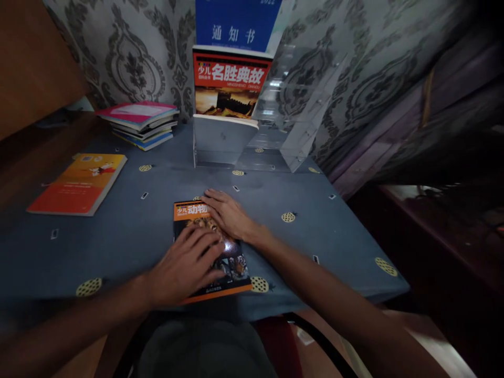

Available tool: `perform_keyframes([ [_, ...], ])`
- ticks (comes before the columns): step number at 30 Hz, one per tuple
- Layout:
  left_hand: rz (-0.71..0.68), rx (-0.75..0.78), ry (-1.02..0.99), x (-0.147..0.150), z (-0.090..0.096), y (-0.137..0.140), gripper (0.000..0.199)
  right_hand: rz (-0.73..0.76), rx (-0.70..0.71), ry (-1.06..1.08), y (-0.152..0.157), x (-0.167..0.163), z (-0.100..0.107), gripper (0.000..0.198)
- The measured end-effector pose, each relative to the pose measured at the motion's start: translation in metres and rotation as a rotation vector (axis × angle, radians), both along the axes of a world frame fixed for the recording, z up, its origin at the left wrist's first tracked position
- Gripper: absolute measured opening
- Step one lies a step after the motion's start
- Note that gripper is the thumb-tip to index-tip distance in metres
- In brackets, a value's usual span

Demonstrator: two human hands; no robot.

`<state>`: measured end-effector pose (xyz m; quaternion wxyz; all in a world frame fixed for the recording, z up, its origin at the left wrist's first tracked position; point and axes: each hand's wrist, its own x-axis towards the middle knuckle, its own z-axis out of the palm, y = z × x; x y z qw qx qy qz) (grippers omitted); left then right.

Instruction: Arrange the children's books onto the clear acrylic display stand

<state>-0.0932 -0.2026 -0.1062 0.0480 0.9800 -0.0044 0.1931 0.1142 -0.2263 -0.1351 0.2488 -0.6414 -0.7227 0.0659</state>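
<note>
On my feed the book [233, 251] lies lower centre of the frame, left hand [189, 260] over its cover, fingers spread, right hand [229, 215] flat at its upper right, neither gripping; I judge this as steadying, and a lift would call for gripping an edge

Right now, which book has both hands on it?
The black-and-orange animal book; the orange-red book, the book pile and the red racked book are untouched.
</note>
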Motion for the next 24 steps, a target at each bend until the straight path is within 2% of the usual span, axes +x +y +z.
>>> perform_keyframes([
  [3, -0.011, -0.064, 0.03, -0.009, -0.002, -0.012, 0.037, -0.004, 0.021, -0.003, 0.001, 0.0, -0.002, 0.042],
  [6, 0.055, -0.077, 0.039, -0.01, -0.003, -0.004, 0.037, 0.003, 0.017, 0.016, 0.001, 0.001, -0.001, 0.042],
  [8, 0.188, -0.056, 0.041, -0.01, -0.003, 0.009, 0.039, 0.011, 0.007, 0.029, 0.0, 0.003, 0.001, 0.042],
  [11, 0.461, -0.011, 0.072, -0.012, -0.002, 0.027, 0.041, 0.012, -0.003, 0.027, 0.0, 0.004, 0.005, 0.042],
  [13, 0.572, 0.031, 0.129, -0.013, 0.001, 0.034, 0.04, -0.001, -0.001, 0.001, 0.0, 0.003, 0.007, 0.041],
  [17, 0.602, 0.085, 0.222, -0.011, 0.004, 0.036, 0.037, -0.025, 0.005, -0.067, 0.001, 0.0, 0.005, 0.041],
  [21, 0.591, 0.065, 0.172, -0.006, 0.001, 0.04, 0.039, -0.03, 0.008, -0.125, 0.007, 0.001, 0.001, 0.04],
  [24, 0.598, 0.07, 0.153, 0.002, -0.001, 0.052, 0.039, -0.06, -0.022, -0.185, 0.017, 0.007, 0.006, 0.04],
])
